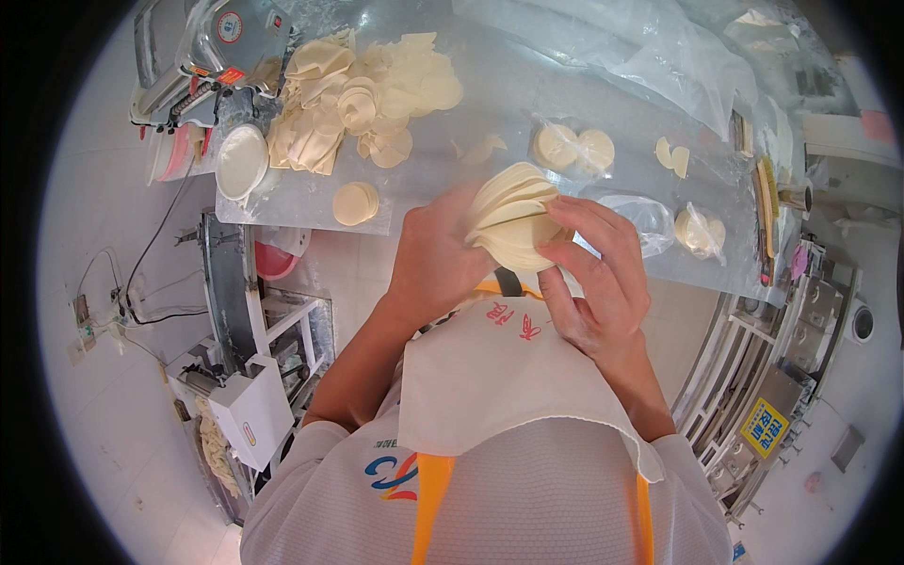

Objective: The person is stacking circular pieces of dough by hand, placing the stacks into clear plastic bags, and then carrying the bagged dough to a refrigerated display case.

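Observation:
A thick stack of round, pale dough wrappers [513, 218] is held up between my two hands, above the table's near edge. Its layers are fanned apart along the side. My left hand [436, 247] is closed around the left side of the stack, with its fingers partly hidden. On the other side, the fingers and thumb of my right hand [603, 273] pinch the wrappers' edges. A smaller stack of round wrappers [356, 202] lies on the table to the left of my left hand.
The metal table [428, 179] carries a heap of loose dough cut-offs [358, 104], a white tub [242, 162], bagged wrapper stacks [574, 149] and another bagged stack [699, 231]. Plastic sheeting [650, 56] covers the back. A wooden-handled brush [767, 217] lies near the right edge.

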`<state>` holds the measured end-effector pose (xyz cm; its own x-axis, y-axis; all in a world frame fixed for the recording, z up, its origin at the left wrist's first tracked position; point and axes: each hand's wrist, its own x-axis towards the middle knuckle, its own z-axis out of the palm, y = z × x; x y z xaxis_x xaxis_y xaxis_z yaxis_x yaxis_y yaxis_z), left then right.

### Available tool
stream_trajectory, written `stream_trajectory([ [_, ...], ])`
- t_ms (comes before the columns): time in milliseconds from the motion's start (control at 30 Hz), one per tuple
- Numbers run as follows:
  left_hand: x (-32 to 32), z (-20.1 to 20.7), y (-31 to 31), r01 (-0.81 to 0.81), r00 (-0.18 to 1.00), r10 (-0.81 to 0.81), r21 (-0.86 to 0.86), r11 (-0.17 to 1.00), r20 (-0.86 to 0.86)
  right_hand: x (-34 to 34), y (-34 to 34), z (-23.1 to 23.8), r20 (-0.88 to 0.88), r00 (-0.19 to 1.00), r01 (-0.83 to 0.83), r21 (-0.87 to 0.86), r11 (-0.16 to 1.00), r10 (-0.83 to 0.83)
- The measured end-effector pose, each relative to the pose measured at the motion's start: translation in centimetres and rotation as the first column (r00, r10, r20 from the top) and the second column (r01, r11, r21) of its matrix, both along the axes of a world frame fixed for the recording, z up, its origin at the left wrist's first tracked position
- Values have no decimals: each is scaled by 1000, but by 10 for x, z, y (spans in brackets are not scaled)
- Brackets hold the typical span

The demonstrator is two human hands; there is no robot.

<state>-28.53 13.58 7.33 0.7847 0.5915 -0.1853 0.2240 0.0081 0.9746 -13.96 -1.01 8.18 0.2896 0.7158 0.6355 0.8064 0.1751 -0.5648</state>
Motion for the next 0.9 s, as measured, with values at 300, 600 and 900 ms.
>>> stream_trajectory([
  [300, -5, -4, 1, 42, 999, -42, -63, 997, -6, -3, 2, 0, -280, 955, 62, -150, 987, -103],
  [600, -6, -7, 1, 63, 998, -65, -136, 989, -8, -1, 2, 0, -421, 906, -54, -191, 980, -32],
  [900, -5, -5, 0, 64, 998, -66, -76, 995, -18, 5, 4, 13, -64, 997, -49, -146, 988, 40],
])
